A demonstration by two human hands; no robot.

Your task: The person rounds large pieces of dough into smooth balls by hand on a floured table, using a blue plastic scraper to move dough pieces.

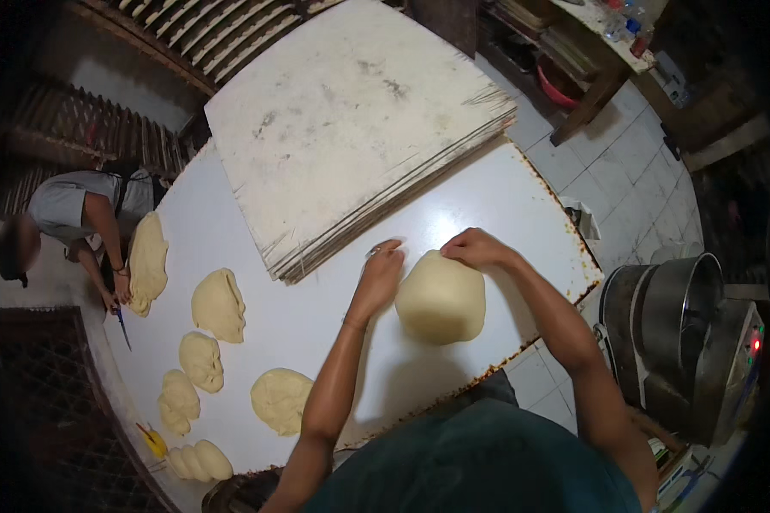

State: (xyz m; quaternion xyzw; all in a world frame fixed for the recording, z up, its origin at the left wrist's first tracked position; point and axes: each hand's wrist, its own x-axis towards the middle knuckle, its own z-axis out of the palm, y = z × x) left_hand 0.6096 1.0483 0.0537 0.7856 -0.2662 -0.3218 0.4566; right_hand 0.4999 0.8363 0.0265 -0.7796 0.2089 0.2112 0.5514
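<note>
My right hand [470, 245] pinches the upper edge of a big smooth ball of dough [441, 303] on the white worktable [530, 239]. Just left of that ball, my left hand [383, 267] is raised with bent fingers; its fingertips are blurred, so I cannot tell whether they hold anything. Several other dough pieces [218, 303] lie across the table's left side, one folded lump [278, 398] beside my left forearm. A tall stack of worn, pale boards [351, 137] covers the far part of the table.
A co-worker [103, 214] bends over long dough [148, 265] at the left, with a knife [123, 329] by their hands. Large metal pots [659, 325] stand at the right. A red basin [556, 85] sits under a shelf. Slatted racks [197, 34] line the back.
</note>
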